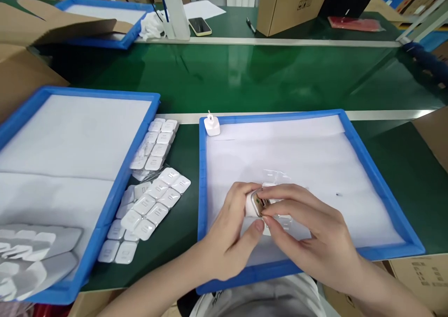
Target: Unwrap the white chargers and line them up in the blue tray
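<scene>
Both hands [234, 230] [315, 235] grip one white charger housing [252, 204]; a plugged charger [212, 124] sits at eleven o'clock.

We see two trays [380, 188] [121, 177] side by side on the worktop [182, 256]. Flat packs [157, 200] lie between them. A plug [212, 124] sits on the right tray's far left corner.
</scene>
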Action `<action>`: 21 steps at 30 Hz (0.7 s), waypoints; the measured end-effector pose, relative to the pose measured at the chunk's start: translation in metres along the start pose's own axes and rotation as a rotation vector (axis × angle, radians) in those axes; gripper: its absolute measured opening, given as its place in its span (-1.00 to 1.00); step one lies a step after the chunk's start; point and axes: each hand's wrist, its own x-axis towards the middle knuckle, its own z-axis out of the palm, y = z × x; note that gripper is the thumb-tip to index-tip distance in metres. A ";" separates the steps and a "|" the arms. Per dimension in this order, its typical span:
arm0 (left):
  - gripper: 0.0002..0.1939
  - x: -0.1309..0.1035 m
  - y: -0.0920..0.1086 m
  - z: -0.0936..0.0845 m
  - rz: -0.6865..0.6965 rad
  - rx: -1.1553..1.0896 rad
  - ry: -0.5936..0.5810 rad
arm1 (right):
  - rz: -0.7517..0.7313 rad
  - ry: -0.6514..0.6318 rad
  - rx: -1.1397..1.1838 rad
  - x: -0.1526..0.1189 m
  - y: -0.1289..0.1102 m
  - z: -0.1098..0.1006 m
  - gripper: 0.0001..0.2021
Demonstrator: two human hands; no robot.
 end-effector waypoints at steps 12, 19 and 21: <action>-0.62 -0.007 -0.014 0.006 -0.041 -0.135 0.061 | 0.098 -0.030 0.117 0.003 0.001 0.005 -0.80; -0.67 -0.006 -0.014 0.006 -0.043 -0.166 0.040 | -0.040 0.013 0.016 0.002 0.002 0.011 -0.81; -0.69 -0.006 -0.013 0.006 -0.070 -0.192 0.024 | -0.059 0.015 0.012 0.002 0.003 0.012 -0.80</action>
